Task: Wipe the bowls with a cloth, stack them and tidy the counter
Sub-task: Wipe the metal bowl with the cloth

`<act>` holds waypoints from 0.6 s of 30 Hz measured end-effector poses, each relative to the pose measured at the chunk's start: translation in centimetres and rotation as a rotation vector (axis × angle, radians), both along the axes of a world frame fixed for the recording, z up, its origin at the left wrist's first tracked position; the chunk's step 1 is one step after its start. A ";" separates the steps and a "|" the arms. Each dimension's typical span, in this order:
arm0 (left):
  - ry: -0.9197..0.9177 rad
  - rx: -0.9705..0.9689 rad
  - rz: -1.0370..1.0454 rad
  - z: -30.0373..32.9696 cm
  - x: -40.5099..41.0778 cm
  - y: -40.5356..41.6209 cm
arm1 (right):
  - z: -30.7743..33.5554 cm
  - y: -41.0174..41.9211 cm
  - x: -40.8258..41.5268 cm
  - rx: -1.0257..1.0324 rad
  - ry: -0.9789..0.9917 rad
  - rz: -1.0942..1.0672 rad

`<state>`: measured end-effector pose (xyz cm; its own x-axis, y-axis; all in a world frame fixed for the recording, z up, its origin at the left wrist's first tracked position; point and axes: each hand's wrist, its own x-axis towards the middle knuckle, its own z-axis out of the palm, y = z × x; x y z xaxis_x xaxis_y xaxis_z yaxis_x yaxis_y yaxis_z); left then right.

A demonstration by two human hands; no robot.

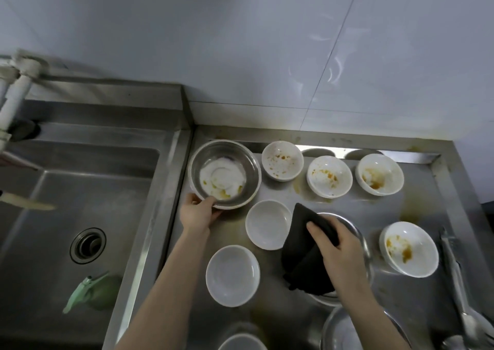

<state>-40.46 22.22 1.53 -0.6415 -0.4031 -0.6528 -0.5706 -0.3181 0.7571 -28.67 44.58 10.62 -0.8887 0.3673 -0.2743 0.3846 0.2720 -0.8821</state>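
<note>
Left hand (pixel 199 213) grips near rim of steel bowl (pixel 226 174) at bench (pixel 417 291) back left, beside sink (pixel 80 189); white dish inside, stained. Right hand (pixel 338 245) clutches black cloth (pixel 303 253) over second steel bowl. Four stained white bowls (pixel 282 160) behind and right; two clean bowls (pixel 268 224) between arms.

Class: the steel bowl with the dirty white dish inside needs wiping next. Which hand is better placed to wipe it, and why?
The right hand: it already grips the dark cloth. The left hand holds the steel bowl by its near rim, steadying it.
</note>
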 end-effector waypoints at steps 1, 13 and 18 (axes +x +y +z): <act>0.040 0.056 0.020 0.6 0.8 -0.2 | 0.6 -0.1 0.0 -0.012 0.018 -0.010; 0.323 0.339 -0.243 9.9 10.7 0.3 | 8.8 -2.7 1.1 0.078 0.428 -0.165; 0.480 0.311 -0.326 13.9 14.1 2.3 | 9.1 -4.5 2.6 0.755 0.746 -0.082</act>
